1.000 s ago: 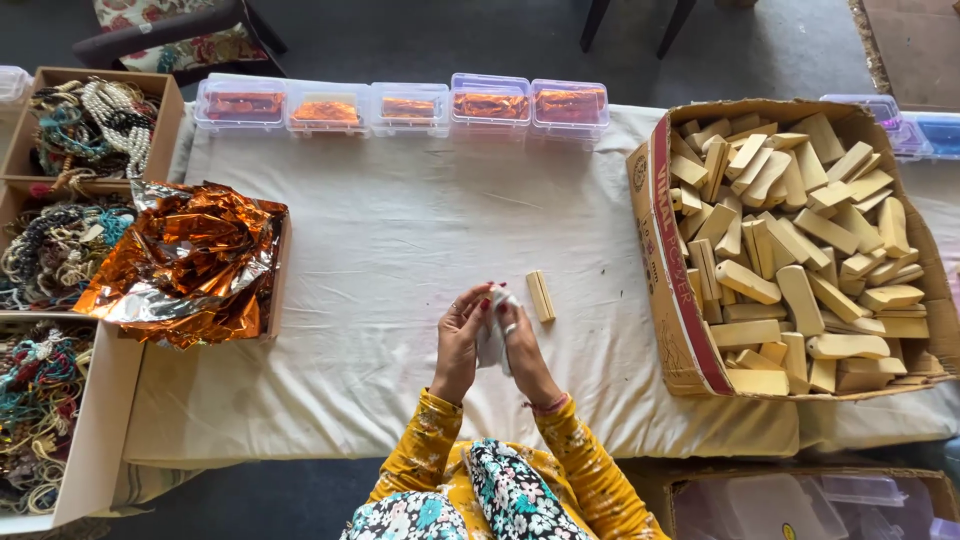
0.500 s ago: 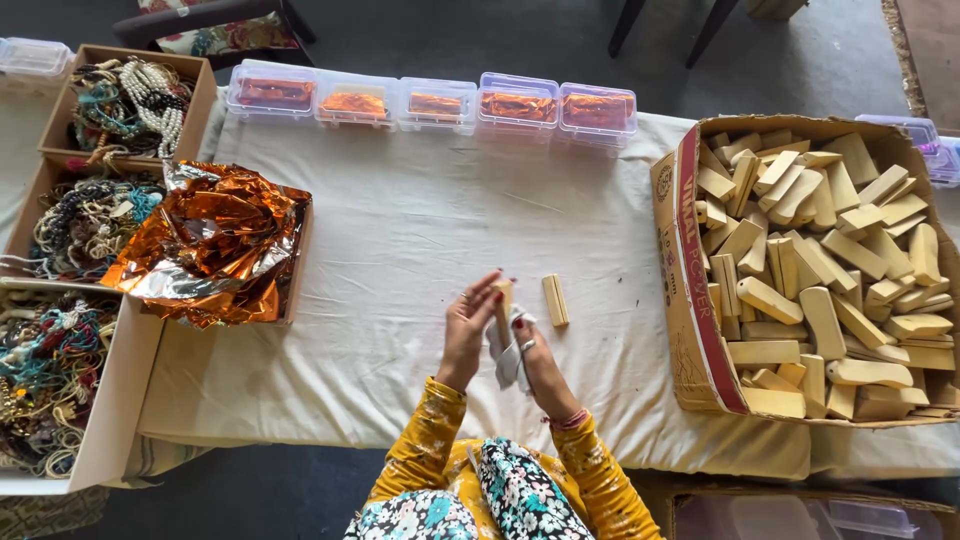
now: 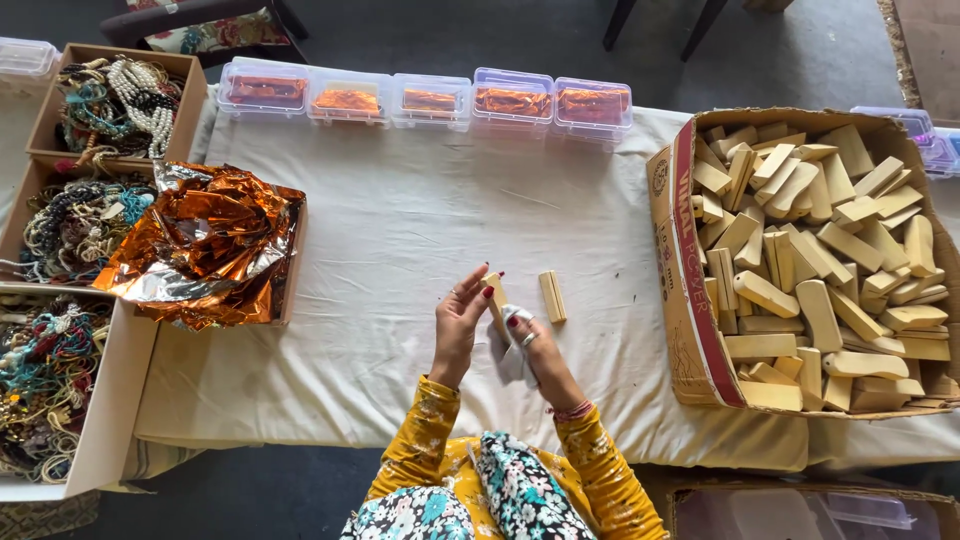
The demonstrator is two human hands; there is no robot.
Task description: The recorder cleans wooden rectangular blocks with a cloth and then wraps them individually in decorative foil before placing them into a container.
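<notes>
- The pale wooden block (image 3: 495, 300) stands tilted above the white cloth-covered table (image 3: 400, 250), pinched near its top between your thumb and fingers.
- Your left hand (image 3: 460, 325) is raised, wrist bent, fingers fanned upward around that block in a narrow grip.
- Your right hand (image 3: 530, 345) sits just beside it, palm turned inward, fingers closed on a crumpled white cloth (image 3: 508, 350) that touches the block's lower part.
- A second wooden block (image 3: 552, 297) lies flat on the table just to the right of your hands.
- Farther right, a cardboard box (image 3: 685, 300) is heaped with similar blocks.
- To your left lies crumpled orange foil (image 3: 200, 250), beside boxes of bead strings (image 3: 70, 220).
- Clear plastic cases (image 3: 425, 102) line the far edge.
</notes>
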